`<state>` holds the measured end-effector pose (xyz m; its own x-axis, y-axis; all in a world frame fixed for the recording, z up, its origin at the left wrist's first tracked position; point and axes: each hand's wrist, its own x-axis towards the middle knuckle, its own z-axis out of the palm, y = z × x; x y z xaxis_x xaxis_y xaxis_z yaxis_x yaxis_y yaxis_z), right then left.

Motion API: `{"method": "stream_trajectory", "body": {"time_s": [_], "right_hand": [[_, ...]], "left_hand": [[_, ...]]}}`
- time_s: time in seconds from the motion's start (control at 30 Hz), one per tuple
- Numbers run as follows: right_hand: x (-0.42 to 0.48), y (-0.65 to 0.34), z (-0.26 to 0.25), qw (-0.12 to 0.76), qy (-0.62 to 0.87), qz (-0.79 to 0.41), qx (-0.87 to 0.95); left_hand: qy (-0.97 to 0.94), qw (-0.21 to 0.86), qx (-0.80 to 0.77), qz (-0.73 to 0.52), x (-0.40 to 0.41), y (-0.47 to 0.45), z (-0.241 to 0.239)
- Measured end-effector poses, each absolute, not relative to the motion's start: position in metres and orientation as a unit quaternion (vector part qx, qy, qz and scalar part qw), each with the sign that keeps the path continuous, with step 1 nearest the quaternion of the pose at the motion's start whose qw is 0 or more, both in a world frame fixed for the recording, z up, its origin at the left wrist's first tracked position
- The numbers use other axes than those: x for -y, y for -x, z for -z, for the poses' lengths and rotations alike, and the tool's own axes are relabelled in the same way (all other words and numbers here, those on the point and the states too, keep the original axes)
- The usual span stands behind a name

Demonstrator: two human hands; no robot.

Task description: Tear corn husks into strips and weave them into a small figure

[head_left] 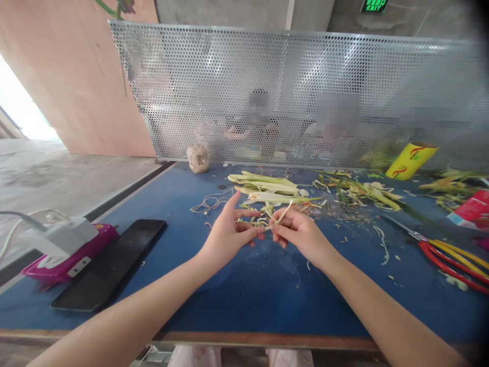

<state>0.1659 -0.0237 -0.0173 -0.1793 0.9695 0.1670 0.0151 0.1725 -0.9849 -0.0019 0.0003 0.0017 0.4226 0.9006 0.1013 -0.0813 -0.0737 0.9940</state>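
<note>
In the middle of the table, my two hands nearly meet. Between thumb and fingers, my right hand [300,232] is closed on a pale, thin plant strip [283,213] whose upper end sticks up. My left hand [233,224] appears to pinch the strip's lower end with its thumb, while its index and middle fingers stretch out. Just beyond lie several pale green-white leaf stalks [267,184]. Small shredded bits are scattered under and around my fingertips, partly hidden by them.
Red-and-yellow-handled scissors [431,244] lie right, near a red packet [471,211]. Behind are plant scraps [359,188], a yellow roll [410,162] and a beige roll [197,158]. A phone [110,265] and purple power strip [76,260] lie left. A perforated metal screen [229,76] stands behind; people sit beyond.
</note>
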Motion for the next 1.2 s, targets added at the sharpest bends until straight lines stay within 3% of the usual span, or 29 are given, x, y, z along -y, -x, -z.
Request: {"method": "stream_trajectory", "body": {"time_s": [0.47, 0.77, 0.87, 1.07, 1.2], "right_hand": [[0.0253, -0.1636, 0.0159, 0.501, 0.445, -0.449, 0.591], [0.0255, -0.1647, 0.0182, 0.468, 0.44, -0.497, 0.584], [0.0281, -0.1621, 0.017, 0.456, 0.447, -0.463, 0.615], [0.0312, -0.162, 0.0139, 0.478, 0.493, -0.285, 0.669], [0.0303, -0.1616, 0.0144, 0.509, 0.461, -0.297, 0.664]], "left_hand": [[-0.619, 0.634, -0.304, -0.35, -0.0001, 0.0026, 0.0022], [-0.627, 0.583, -0.308, -0.415, 0.0032, 0.0008, 0.0004], [-0.606, 0.623, -0.279, -0.408, 0.0033, -0.0021, 0.0006], [-0.56, 0.652, -0.301, -0.414, 0.0023, -0.004, -0.0014], [-0.536, 0.695, -0.282, -0.387, 0.0039, -0.0044, -0.0009]]}}
